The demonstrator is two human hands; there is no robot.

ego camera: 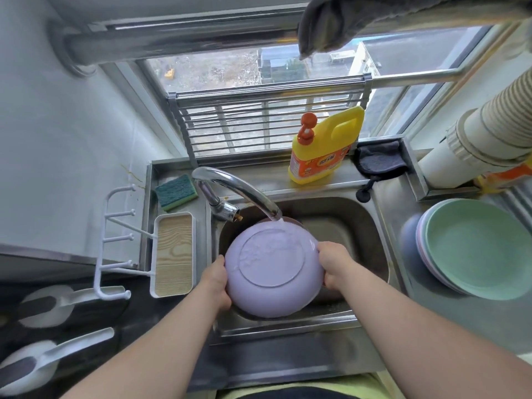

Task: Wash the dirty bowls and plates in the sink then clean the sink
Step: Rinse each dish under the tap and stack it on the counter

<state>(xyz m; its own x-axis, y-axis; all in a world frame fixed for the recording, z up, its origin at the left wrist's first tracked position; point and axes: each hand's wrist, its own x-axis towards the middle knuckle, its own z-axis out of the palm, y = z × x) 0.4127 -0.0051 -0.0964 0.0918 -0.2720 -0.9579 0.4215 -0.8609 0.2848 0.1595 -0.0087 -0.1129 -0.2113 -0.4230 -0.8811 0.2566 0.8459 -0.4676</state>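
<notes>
A lilac bowl [272, 272] is held bottom-up over the steel sink [357, 226]. My left hand [216, 280] grips its left rim and my right hand [335, 266] grips its right rim. Water runs from the chrome tap [233, 185] onto the bowl's far edge and spreads over its base. On the counter to the right stands a stack of plates [472, 254], a green one on top with pink and purple ones under it.
A yellow detergent bottle [322, 148] and a dark cloth [380, 161] stand on the ledge behind the sink. A green sponge [176, 191] and a white wood-grain tray [174, 254] lie left of the tap. A folding metal rack [264, 122] leans against the window.
</notes>
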